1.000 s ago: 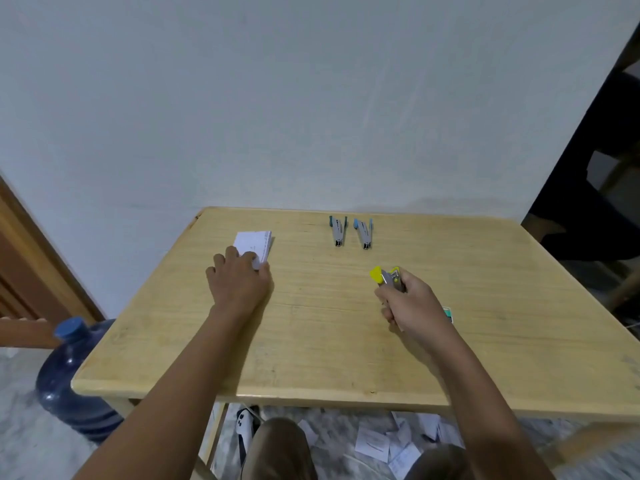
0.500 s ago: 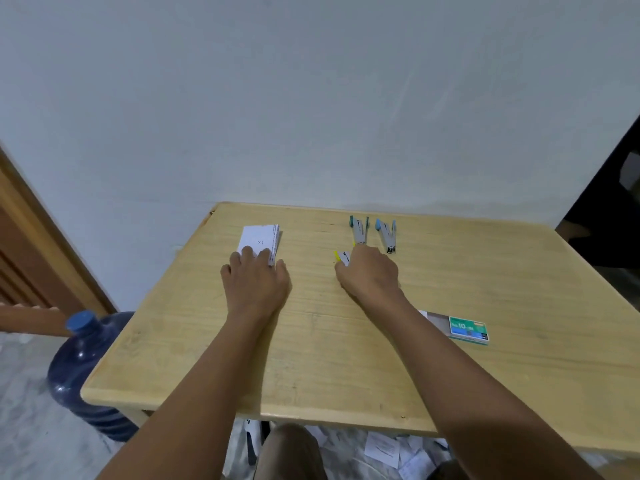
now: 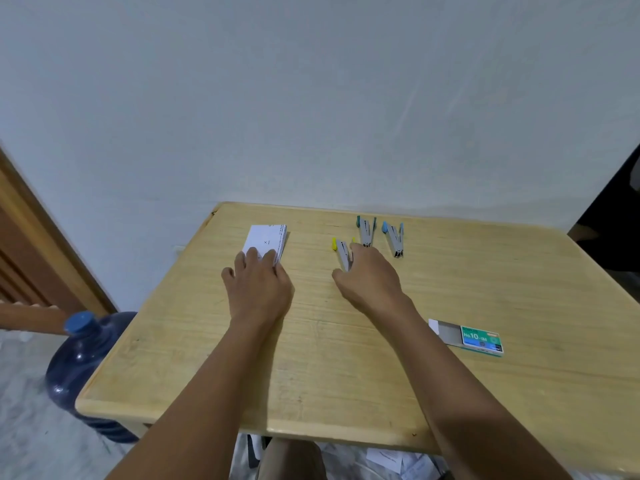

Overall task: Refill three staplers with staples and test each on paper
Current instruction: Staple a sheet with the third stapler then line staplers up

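Observation:
Three small grey staplers lie side by side at the table's far middle: one with yellow tips (image 3: 341, 251), one with teal tips (image 3: 365, 232), one with blue tips (image 3: 394, 239). My right hand (image 3: 370, 278) rests flat on the table with its fingertips over the near end of the yellow stapler, thumb spread apart. A stack of white paper slips (image 3: 266, 239) lies to the far left, and my left hand (image 3: 259, 285) lies flat on its near end. A green box of staples (image 3: 479, 339), slid partly open, sits to the right of my right forearm.
The wooden table (image 3: 346, 358) stands against a white wall. A blue water bottle (image 3: 79, 358) sits on the floor by its left edge, with a wooden door frame (image 3: 27, 254) beyond it. Loose paper slips (image 3: 388, 459) lie on the floor under the table's front edge.
My right hand carried the yellow stapler from the table's middle to the far row and laid it left of the teal one. My left hand stayed on the paper stack.

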